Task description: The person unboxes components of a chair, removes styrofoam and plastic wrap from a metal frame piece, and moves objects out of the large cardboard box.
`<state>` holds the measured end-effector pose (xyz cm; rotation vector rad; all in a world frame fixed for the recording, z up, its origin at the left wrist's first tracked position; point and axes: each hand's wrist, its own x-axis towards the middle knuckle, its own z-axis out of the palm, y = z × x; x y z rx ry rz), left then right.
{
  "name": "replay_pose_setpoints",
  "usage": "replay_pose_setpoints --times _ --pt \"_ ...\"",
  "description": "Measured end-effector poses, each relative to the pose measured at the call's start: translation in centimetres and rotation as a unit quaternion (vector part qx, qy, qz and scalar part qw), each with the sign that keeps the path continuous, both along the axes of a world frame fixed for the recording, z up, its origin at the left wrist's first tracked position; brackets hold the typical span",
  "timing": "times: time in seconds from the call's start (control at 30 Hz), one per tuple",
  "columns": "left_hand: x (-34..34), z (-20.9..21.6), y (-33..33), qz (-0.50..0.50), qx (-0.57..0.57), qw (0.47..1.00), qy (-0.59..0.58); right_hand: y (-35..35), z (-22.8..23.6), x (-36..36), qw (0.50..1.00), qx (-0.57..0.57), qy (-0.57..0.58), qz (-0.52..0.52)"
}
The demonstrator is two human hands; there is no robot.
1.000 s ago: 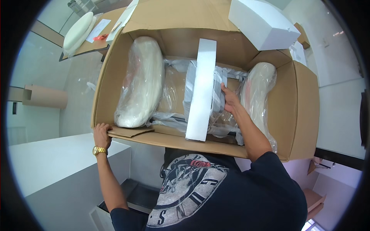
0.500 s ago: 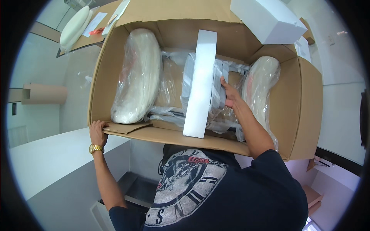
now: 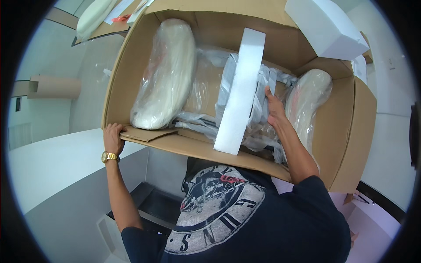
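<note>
My left hand (image 3: pixel 115 138) is closed over the near left corner of a large open cardboard box (image 3: pixel 341 144), its fingers bent over the rim. Inside the box, my right hand (image 3: pixel 275 107) holds the right side of a grey, film-wrapped part (image 3: pixel 266 81), thumb up along it, the other fingers mostly hidden. Across that part lies a long white foam strip (image 3: pixel 241 94), its near end by the box's front wall. Cream-coloured curved cushions in clear plastic lie at either end: a larger left cushion (image 3: pixel 169 74) and a right cushion (image 3: pixel 310 90), the latter partly behind my right forearm.
A thick white foam block (image 3: pixel 326 28) rests at the far right edge of the box. Beyond the left side is a table (image 3: pixel 105 33) bearing another cream cushion (image 3: pixel 94 17) and a red item (image 3: pixel 121 18). A brown cardboard roll (image 3: pixel 55 87) stands farther left.
The box appears turned slightly clockwise and shifted right in the view. Both hands keep their places on the box corner and the wrapped part.
</note>
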<state>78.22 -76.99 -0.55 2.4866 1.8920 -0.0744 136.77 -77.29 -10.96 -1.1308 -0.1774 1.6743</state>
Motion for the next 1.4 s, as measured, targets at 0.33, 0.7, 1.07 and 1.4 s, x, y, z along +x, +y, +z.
replay_pose_setpoints --times 0.33,0.7,1.07,1.4 --pt "0.1 0.2 -0.3 -0.01 0.004 1.0 -0.001 -1.9 -1.9 3.8 0.991 -0.007 0.123 0.046" --pt "-0.8 -0.2 -0.3 -0.013 0.012 1.0 0.0 0.5 2.5 -3.3 0.728 0.096 -0.666 0.127" --pt "6.7 2.5 1.5 0.03 -0.264 0.961 0.073 0.2 0.0 -3.1 0.686 0.179 -0.703 0.066" --pt "34.8 -10.0 9.6 0.172 -0.352 0.826 -0.404 0.6 0.6 -3.6 0.691 0.218 -0.687 0.042"
